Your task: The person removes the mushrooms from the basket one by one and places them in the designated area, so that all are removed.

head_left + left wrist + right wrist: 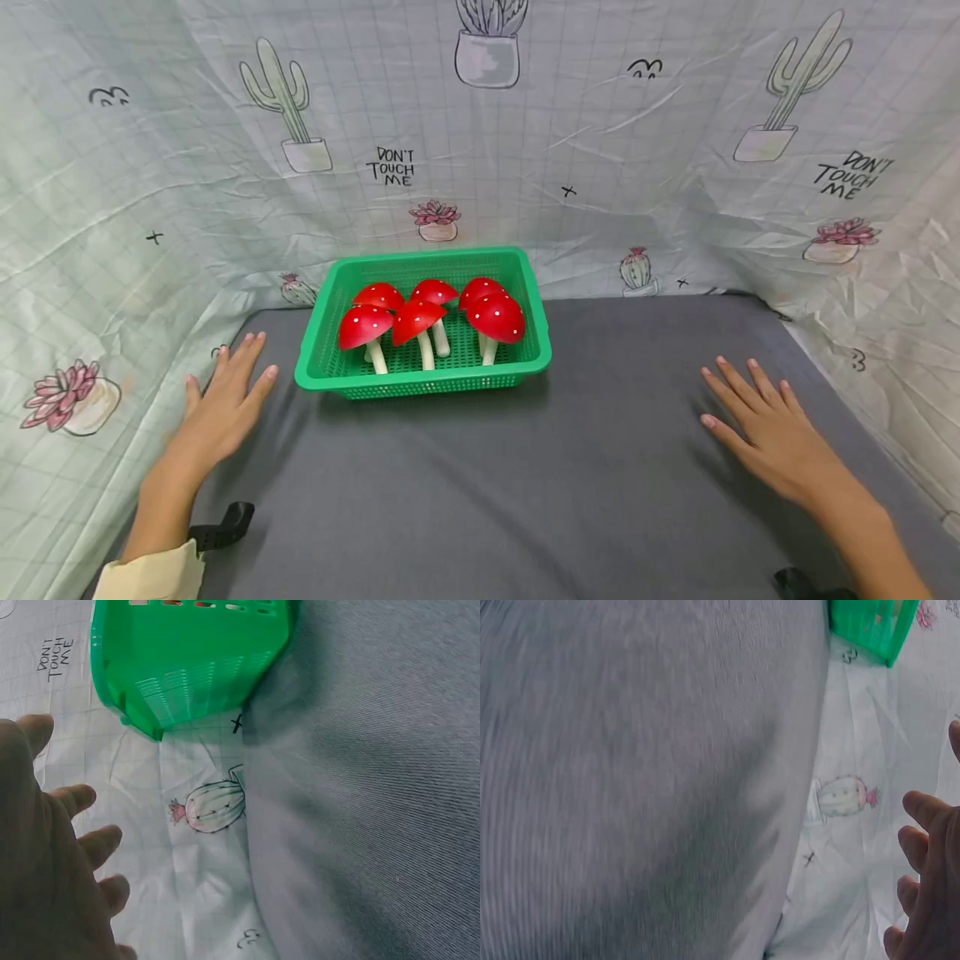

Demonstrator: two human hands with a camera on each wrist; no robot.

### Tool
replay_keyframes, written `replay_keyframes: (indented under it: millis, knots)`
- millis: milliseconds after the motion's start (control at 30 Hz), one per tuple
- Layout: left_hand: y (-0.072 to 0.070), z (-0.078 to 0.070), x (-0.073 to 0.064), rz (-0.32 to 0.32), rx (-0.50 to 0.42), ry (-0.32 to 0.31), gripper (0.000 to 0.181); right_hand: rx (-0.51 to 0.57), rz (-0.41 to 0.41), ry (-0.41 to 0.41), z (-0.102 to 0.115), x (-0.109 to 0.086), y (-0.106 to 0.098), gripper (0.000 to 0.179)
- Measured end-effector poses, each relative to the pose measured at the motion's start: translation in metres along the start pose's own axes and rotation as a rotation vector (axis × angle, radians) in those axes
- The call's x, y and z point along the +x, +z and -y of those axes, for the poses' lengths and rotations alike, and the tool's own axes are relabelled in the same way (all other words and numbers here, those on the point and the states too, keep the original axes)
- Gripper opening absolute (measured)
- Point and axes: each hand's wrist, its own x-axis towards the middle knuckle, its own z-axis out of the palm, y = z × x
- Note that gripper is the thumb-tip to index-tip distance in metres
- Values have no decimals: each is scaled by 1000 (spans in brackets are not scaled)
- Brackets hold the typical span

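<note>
A green plastic basket (423, 383) stands at the back of the grey table, left of the middle in the head view. Several toy mushrooms (496, 317) with red, white-dotted caps and pale stems lie inside it. My left hand (225, 408) is spread palm down to the left of the basket, apart from it and holding nothing. Far to the right, my right hand (776, 437) hovers over the table with fingers extended, also holding nothing. The basket's side (195, 667) shows in the left wrist view, and one corner of the basket (874, 626) in the right wrist view.
Grey cloth (480, 500) covers the table. A pale curtain (585, 150) printed with cacti and lettering hangs behind and along both sides. Black straps (222, 529) sit at the wrists, and a cream sleeve (153, 575) shows on the left arm.
</note>
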Motion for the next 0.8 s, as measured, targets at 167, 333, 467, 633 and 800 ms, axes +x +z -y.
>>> replay_keyframes:
  millis: [167, 333, 467, 633, 800]
  knots:
    - [-4, -3, 7, 34, -172, 40, 69, 31, 16, -12, 11, 6, 5, 69]
    - [-3, -3, 16, 102, -362, 73, 78, 42, 16, -35, 21, 15, 6, 69]
    - [0, -4, 26, 130, -496, 94, 78, 47, 5, -72, 30, 25, 5, 68]
    - [5, -1, 36, 155, -537, 75, 75, 61, -12, -113, 41, 36, 5, 67]
    - [8, -1, 42, 174, -545, 69, 73, 57, -19, -144, 51, 46, 0, 67]
